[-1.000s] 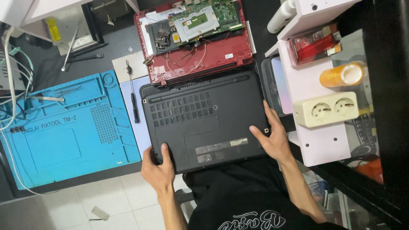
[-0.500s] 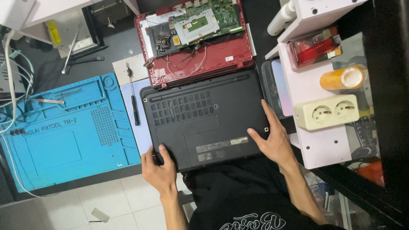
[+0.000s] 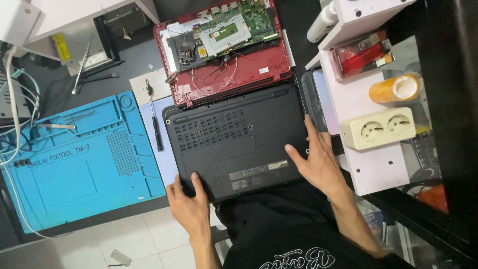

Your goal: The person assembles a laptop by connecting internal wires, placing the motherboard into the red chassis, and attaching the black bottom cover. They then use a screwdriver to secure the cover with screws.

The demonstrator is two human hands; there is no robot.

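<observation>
- Head view: black plastic laptop (image 3: 234, 142), underside up, lies at centre, the opened red laptop (image 3: 224, 50) at 12 o'clock.
- Left hand (image 3: 189, 209) grips its 7 o'clock corner; right hand (image 3: 318, 162) lies spread flat at 3 o'clock.
- Likely steadying it; next calls for the black screwdriver (image 3: 154, 119) at 9 o'clock.

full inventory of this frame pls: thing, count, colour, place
black laptop: 1, black, underside up, centre
red laptop: 1, red, opened with circuit board exposed, behind the black one
work mat: 1, blue, left
screwdriver: 1, black, between mat and black laptop
double socket: 1, cream, right shelf
tape roll: 1, orange, right shelf
red box: 1, right shelf
left hand: on black laptop's near left corner
right hand: on its right edge
</observation>
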